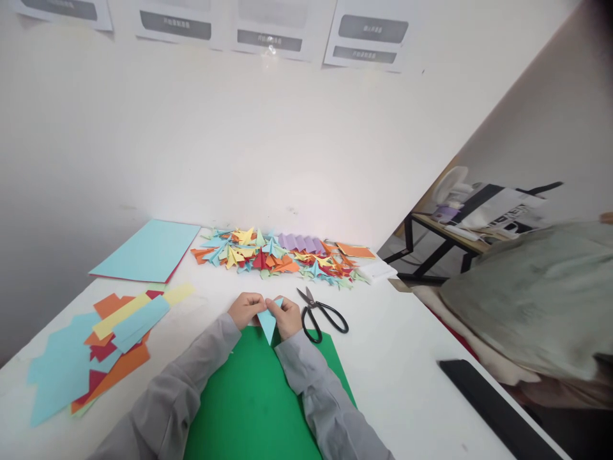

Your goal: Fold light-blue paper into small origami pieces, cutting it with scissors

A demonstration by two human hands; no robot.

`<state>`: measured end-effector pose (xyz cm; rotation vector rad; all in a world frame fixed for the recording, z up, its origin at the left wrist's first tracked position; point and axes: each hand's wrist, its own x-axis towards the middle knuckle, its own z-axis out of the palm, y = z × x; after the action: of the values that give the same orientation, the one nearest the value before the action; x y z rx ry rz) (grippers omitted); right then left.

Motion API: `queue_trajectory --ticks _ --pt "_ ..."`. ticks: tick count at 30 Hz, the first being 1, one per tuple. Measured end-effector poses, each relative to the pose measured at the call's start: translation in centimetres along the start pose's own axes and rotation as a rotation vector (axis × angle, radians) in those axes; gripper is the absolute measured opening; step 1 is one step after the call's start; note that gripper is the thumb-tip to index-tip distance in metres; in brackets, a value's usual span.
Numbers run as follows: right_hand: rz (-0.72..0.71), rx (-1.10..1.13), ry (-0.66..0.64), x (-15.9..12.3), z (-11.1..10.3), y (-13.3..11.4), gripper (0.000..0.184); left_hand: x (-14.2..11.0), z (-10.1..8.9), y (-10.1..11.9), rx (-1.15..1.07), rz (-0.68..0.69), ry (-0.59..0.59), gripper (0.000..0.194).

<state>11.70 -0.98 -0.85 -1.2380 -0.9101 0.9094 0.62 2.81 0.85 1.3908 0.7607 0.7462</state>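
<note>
Between my two hands is a small piece of light blue paper (268, 324), folded to a point that faces down toward me. My left hand (246, 310) pinches its left edge, and my right hand (288, 317) grips the right edge with thumb and fingers. Both are held over the far edge of a green sheet (249, 396) on the table. Just right of my right hand lie black-handled scissors (320, 314), their blades parted and pointing away from me. Parts of the folded paper are covered by my fingers.
Folded paper pieces (261, 255) in many colours pile along the wall. Loose coloured scraps (71, 358) lie at left, below large blue sheets (148, 249). A black strip (498, 409) lies along the right table edge. Another person's clothing (536, 306) shows at right.
</note>
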Motion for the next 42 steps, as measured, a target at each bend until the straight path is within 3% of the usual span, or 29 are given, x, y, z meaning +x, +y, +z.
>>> queue_trajectory --ticks 6,10,16,26,32,38,42 --pt "-0.090 -0.174 0.024 -0.16 0.01 0.11 0.032 -0.15 0.24 -0.02 0.078 -0.007 0.057 0.019" --pt "-0.077 -0.203 0.010 -0.25 -0.02 0.20 0.041 -0.12 0.21 0.01 0.103 -0.012 0.052 0.019" --pt "0.073 0.026 0.040 -0.31 0.26 0.02 0.044 0.06 -0.34 0.03 0.102 -0.012 0.063 0.025" --pt "0.164 0.149 0.152 -0.09 0.12 -0.21 0.045 0.30 -0.68 -0.36 0.016 0.005 0.009 0.033" --pt "0.117 0.206 0.208 0.32 -0.03 -0.13 0.043 0.48 -0.60 -0.37 -0.094 -0.051 -0.040 0.033" --pt "0.085 0.048 0.081 -0.04 -0.02 -0.60 0.036 0.45 -0.31 -0.49 -0.035 -0.029 -0.048 0.035" --pt "0.119 0.050 0.066 -0.11 0.06 -0.66 0.038 0.32 -0.18 -0.48 0.045 0.018 -0.015 0.032"
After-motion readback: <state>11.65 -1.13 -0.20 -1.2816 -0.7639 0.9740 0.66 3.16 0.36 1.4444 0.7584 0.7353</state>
